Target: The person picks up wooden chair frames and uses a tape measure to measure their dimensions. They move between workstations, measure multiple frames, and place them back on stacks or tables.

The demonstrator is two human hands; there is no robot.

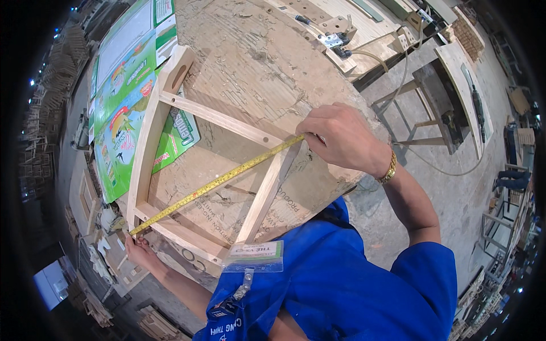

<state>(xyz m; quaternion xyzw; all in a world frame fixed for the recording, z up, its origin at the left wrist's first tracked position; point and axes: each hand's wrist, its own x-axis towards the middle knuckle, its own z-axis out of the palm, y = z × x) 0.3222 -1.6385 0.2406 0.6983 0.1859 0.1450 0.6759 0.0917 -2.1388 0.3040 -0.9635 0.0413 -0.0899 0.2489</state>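
A yellow tape measure (pixel 219 181) is stretched diagonally across a pale wooden frame (pixel 142 153), from its lower left corner to its upper right one. At the upper right corner my right hand (pixel 344 138) is closed round one end of the tape; whether the case is inside that hand is hidden. My left hand (pixel 142 251) pinches the other end, at the lower left corner. The frame has a long curved side piece with a slot near its top, two rails with holes, and a straight piece nearest me. It lies flat on a cardboard-covered worktable.
Worn brown cardboard (pixel 244 51) covers the table, with a green and white printed carton sheet (pixel 128 108) at its left. Beyond it stands a wooden machine bench (pixel 364 34) with hoses. A stool-like stand (pixel 435 102) is at the right. Stacked wooden parts (pixel 62 62) line the far left.
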